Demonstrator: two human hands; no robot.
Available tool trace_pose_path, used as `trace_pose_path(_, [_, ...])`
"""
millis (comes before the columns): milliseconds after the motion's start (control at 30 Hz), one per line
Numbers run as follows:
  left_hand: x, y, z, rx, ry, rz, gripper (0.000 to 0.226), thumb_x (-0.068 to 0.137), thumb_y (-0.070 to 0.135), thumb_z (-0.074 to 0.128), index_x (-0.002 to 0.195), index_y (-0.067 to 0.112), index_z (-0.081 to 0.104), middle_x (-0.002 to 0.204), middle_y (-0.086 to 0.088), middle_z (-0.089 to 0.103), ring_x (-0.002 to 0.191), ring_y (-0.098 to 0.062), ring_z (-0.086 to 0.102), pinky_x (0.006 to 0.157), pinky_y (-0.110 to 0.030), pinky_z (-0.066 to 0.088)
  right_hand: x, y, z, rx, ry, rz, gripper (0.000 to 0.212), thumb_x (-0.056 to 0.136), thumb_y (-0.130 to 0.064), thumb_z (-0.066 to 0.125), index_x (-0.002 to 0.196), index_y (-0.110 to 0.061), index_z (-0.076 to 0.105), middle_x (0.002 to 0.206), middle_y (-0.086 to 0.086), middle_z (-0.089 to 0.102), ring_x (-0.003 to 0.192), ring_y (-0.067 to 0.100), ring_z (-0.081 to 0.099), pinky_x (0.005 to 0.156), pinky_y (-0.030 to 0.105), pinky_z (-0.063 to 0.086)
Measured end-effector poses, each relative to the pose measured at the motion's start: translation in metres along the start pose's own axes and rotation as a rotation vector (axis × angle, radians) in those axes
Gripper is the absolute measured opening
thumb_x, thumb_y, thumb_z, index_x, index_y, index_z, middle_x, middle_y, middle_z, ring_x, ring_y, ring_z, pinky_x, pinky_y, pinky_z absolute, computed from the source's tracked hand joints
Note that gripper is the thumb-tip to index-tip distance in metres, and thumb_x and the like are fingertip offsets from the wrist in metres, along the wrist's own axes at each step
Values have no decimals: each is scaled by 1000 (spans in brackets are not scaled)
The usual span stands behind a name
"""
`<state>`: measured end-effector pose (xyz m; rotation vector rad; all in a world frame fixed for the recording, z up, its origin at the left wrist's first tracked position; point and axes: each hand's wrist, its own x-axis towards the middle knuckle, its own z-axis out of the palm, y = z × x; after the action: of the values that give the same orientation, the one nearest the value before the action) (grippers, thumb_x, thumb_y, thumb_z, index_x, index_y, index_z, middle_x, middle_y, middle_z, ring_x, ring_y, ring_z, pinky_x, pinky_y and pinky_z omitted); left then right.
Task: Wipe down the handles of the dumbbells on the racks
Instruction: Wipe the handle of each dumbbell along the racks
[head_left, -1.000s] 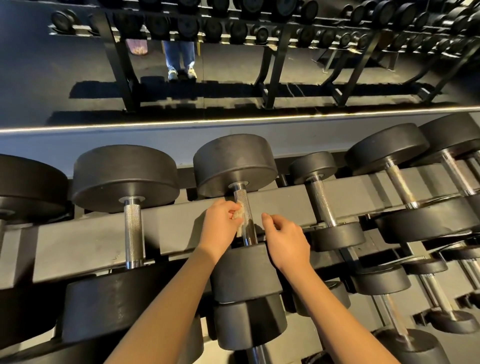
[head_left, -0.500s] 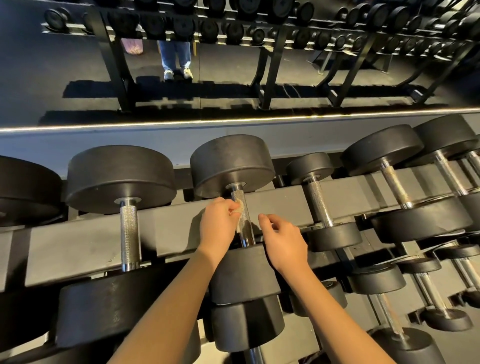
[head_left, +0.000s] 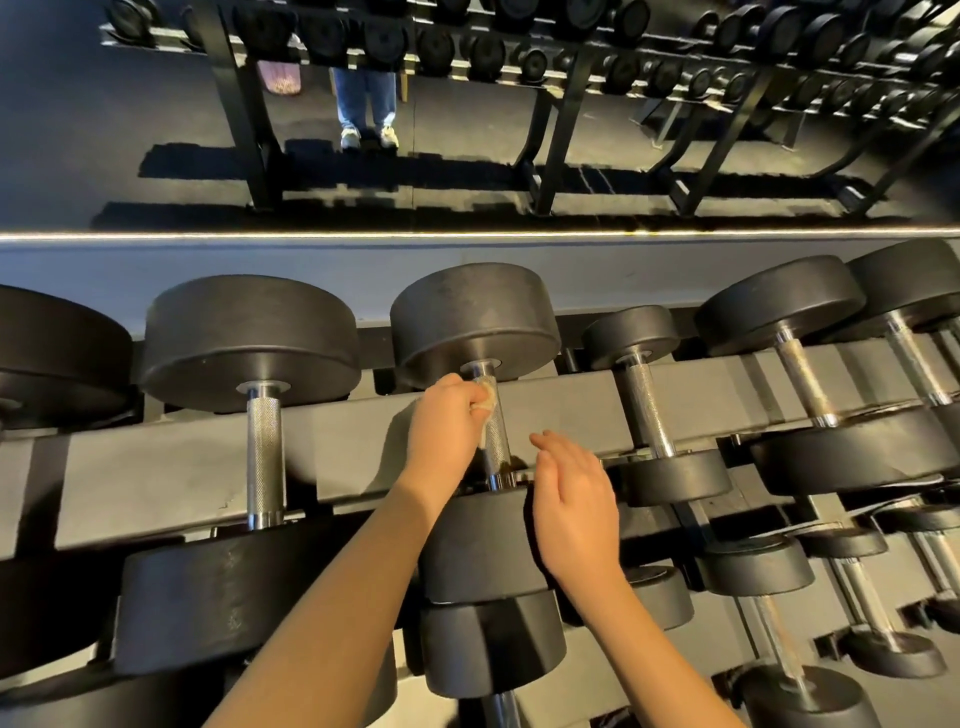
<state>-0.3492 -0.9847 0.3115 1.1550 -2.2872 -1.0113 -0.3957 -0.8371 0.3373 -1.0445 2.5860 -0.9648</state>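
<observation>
Handle (head_left: 497, 441) running near to far, left hand (head_left: 441, 431) pinching cloth (head_left: 485, 397) against it

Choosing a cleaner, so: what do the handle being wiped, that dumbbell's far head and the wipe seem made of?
Handle: bright metal, likely chromed steel; it glints and shows knurled crosshatch. Far head: matte black, probably rubber or a coating; dull, faintly scuffed. Wipe in the left hand: pale, crumpled, cloth or paper, cannot tell.

A dark rack (head_left: 156, 467) carries black dumbbells (head_left: 249, 343) side by side (knurled steel handles (head_left: 265, 457) lying across it).
</observation>
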Motion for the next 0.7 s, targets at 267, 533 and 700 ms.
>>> trace_pose_path(267, [-23,-6,-5,-162,-140,-69,11,82,9,71,93,6,73,85,2,63,70,-2,56,61,0,39,-2,-1,0,152,58,116,54,89,-33,24,118,-12,64,120,1,63,112,7,48,96,20,31])
trace_pose_path(533, [-9,4,1,-99,41,-62,11,86,13,67,93,7,74,87,2,55,80,-16,60,69,-19,41,-1,4,2,100,76,95,56,90,-35,22,122,-14,63,142,2,48,133,11,34,102,17,20])
trace_pose_path(700, [-20,1,-4,-3,-205,7,11,79,13,73,89,9,75,85,7,57,80,-11,58,73,-16,41,-2,1,1,93,63,95,56,89,-35,22,120,-13,64,138,1,52,129,9,38,99,14,20])
